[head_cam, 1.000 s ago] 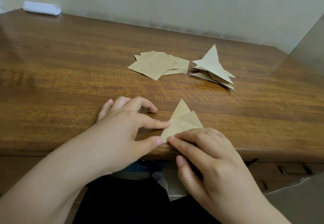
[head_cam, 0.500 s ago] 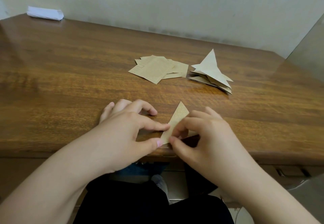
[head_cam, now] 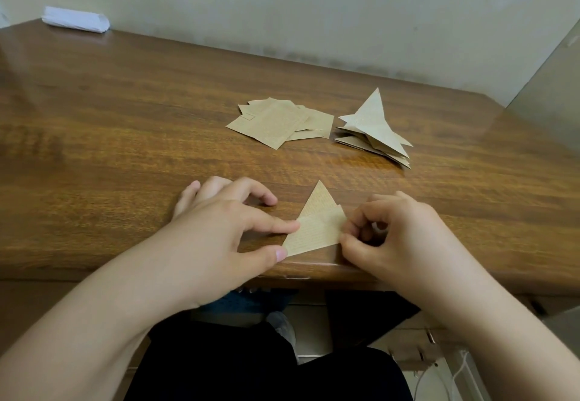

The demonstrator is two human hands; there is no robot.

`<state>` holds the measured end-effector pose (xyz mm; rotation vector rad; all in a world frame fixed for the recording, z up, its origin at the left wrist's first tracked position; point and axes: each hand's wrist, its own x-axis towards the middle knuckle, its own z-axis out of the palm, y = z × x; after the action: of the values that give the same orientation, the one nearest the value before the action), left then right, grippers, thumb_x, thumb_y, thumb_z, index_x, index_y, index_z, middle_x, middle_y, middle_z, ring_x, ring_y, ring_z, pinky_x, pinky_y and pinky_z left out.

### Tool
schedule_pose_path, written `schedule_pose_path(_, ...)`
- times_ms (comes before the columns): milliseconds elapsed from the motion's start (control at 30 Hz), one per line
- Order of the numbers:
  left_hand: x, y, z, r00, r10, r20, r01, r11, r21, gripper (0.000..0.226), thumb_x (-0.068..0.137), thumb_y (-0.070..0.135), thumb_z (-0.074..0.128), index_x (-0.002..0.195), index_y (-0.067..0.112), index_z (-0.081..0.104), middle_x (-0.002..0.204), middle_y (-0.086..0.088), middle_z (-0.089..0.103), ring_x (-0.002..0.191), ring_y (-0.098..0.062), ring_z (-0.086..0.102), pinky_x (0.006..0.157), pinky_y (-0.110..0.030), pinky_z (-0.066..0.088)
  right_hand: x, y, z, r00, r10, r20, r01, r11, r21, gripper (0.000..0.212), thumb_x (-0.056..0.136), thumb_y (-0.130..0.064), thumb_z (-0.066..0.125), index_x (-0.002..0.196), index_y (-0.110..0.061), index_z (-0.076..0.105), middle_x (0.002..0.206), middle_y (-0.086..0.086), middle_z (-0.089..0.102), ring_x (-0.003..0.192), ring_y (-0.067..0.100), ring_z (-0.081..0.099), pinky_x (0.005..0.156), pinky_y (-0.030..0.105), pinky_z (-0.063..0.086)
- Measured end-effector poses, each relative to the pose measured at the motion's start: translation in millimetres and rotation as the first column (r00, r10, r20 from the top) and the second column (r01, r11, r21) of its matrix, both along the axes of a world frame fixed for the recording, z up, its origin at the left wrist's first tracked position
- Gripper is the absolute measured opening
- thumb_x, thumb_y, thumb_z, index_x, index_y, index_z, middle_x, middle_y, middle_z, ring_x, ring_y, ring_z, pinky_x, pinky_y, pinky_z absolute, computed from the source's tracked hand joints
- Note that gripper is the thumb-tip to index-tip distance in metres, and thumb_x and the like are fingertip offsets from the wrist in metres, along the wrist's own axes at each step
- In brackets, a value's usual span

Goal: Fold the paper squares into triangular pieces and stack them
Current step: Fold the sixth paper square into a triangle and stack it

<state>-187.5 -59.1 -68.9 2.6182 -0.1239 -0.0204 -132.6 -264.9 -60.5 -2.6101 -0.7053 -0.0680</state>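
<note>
- At the table (head_cam: 125,155) edge, my left hand (head_cam: 219,228) pins the piece (head_cam: 317,231) with forefinger and thumb.
- My right hand (head_cam: 386,234) pinches its right corner.
- I align edges before creasing, then add it to the stack (head_cam: 373,130).

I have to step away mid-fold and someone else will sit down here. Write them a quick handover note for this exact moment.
Left hand: forefinger and thumb press the left edge of the half-folded piece onto the table.
Right hand: fingers curled, pinching the piece's right corner.
Unfolded squares lie in a loose pile behind; the stack of finished triangles sits to their right.
Done: several triangles stacked.
Left: finish this fold, add it to the stack, then fold the remaining squares.
</note>
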Motion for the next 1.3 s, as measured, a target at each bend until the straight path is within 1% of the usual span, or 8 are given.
schedule_pose_path(267,-1.1,0.8,-0.7,1.0,-0.012,-0.005,0.012,1.0,0.015,0.028,0.086,0.051,0.049,0.109,0.066,0.047,0.121,0.037,0.026,0.108,0.011,0.008,0.117,-0.045,0.0,5.2,-14.8,4.6,0.993,-0.061,0.1,0.066,0.996,-0.052,0.009,0.076,-0.032,0.062,0.07,-0.025,0.063,0.072,-0.01,0.058,0.08,0.006,0.047,0.082,0.025,0.039)
schedule_pose_path(533,1.2,0.3,0.7,1.0,-0.014,-0.014,0.015,0.999,0.032,0.029,0.085,0.054,0.049,0.11,0.067,0.046,0.122,0.036,0.027,0.117,0.006,0.013,0.116,-0.048,-0.002,-7.4,17.9,-16.5,0.971,0.173,0.165,-0.186,0.98,0.07,0.017,0.086,-0.024,0.058,0.097,-0.025,0.071,0.095,-0.013,0.061,0.092,0.006,0.055,0.078,0.02,0.048)
schedule_pose_path(833,1.4,2.2,-1.2,0.999,-0.03,-0.019,0.032,0.996,0.084,0.033,0.088,0.054,0.043,0.117,0.069,0.04,0.123,0.038,0.022,0.123,0.004,0.01,0.115,-0.05,-0.005,-0.3,3.4,-25.6,0.983,0.062,0.171,-0.081,0.991,0.104,0.023,0.085,-0.014,0.064,0.103,-0.026,0.074,0.104,-0.018,0.064,0.099,0.003,0.054,0.083,0.01,0.037)
schedule_pose_path(933,-0.2,2.1,-2.8,0.999,-0.039,0.016,0.037,0.993,0.112,0.033,0.09,0.057,0.036,0.121,0.069,0.037,0.125,0.038,0.019,0.126,0.003,0.008,0.115,-0.05,-0.012,-3.5,-0.7,-27.2,0.964,0.092,0.248,-0.099,0.995,0.018,0.027,0.089,-0.036,0.053,0.108,-0.031,0.071,0.108,-0.021,0.064,0.105,0.005,0.054,0.09,0.026,0.04)
schedule_pose_path(1033,-6.2,4.2,-11.1,0.986,-0.1,0.134,0.076,0.981,0.178,0.05,0.078,0.069,0.015,0.124,0.067,0.036,0.13,0.037,0.016,0.129,0.003,0.006,0.113,-0.048,-0.017,-11.5,-13.2,-29.7,0.958,0.176,0.227,-0.169,0.984,-0.05,0.05,0.088,-0.063,0.039,0.121,-0.034,0.063,0.12,-0.023,0.058,0.118,-0.001,0.045,0.101,0.027,0.026)
schedule_pose_path(1100,-10.9,0.6,-15.2,0.965,-0.142,0.221,0.099,0.975,0.199,0.056,0.075,0.072,0.026,0.12,0.054,0.053,0.134,0.027,0.033,0.128,-0.004,0.021,0.113,-0.052,-0.01,-14.9,-20.7,-35.6,0.926,0.233,0.297,-0.212,0.972,-0.104,0.051,0.085,-0.063,0.046,0.121,-0.032,0.063,0.119,-0.019,0.057,0.119,0.002,0.046,0.101,0.033,0.025)
schedule_pose_path(1167,-14.3,-7.0,-17.8,0.933,-0.188,0.308,0.109,0.961,0.255,0.047,0.079,0.064,0.041,0.107,0.037,0.068,0.117,0.014,0.053,0.114,-0.011,0.041,0.11,-0.056,0.005,-14.9,-24.0,-41.5,0.891,0.256,0.374,-0.233,0.967,-0.107,0.04,0.083,-0.051,0.054,0.117,-0.031,0.064,0.113,-0.018,0.057,0.113,0.006,0.051,0.097,0.037,0.029)
schedule_pose_path(1300,-6.2,-20.4,-19.8,0.85,-0.205,0.485,0.122,0.973,0.198,0.032,0.086,0.042,0.042,0.08,0.03,0.072,0.084,0.015,0.051,0.085,-0.006,0.046,0.102,-0.047,0.031,-10.5,-24.1,-33.2,0.924,0.243,0.296,-0.293,0.946,0.139,0.02,0.084,-0.041,0.058,0.096,-0.031,0.07,0.097,-0.02,0.06,0.1,0.004,0.056,0.087,0.031,0.044)
